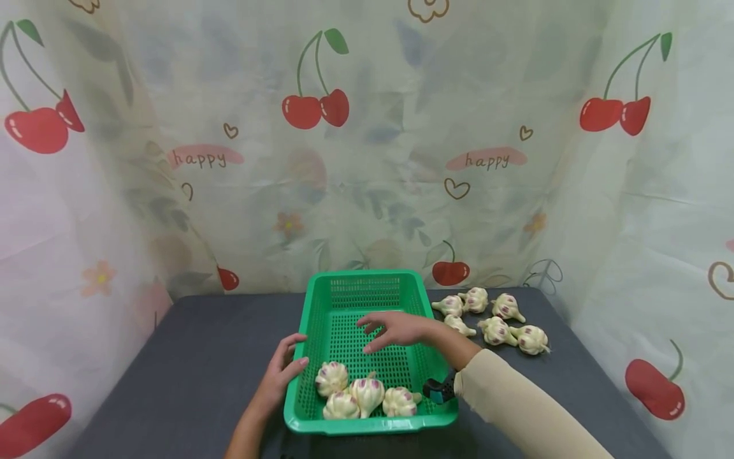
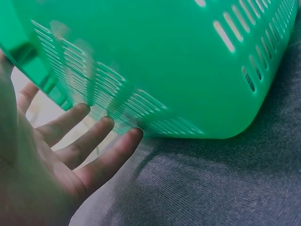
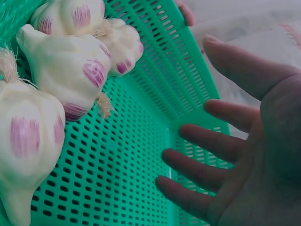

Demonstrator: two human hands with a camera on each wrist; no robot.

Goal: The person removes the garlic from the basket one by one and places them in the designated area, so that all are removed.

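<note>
A green plastic basket (image 1: 367, 426) with slotted walls stands in front of me on the dark tabletop. Several garlic bulbs (image 1: 367, 394), white with purple patches, lie at its near end. My left hand (image 1: 280, 370) rests at the basket's left side, thumb at the rim; in the left wrist view its straight fingers (image 2: 106, 160) reach along the outer wall. Over the middle of the basket hovers my right hand (image 1: 398, 328), fingers spread and holding nothing. The right wrist view has that palm (image 3: 244, 136) beside the garlic in the basket.
More garlic bulbs (image 1: 497, 330) lie in a loose group on the dark cloth (image 1: 223, 357), right of the basket. A patterned curtain (image 1: 367, 210) encloses the back and both sides. A black device (image 1: 440, 390) sits on my right wrist.
</note>
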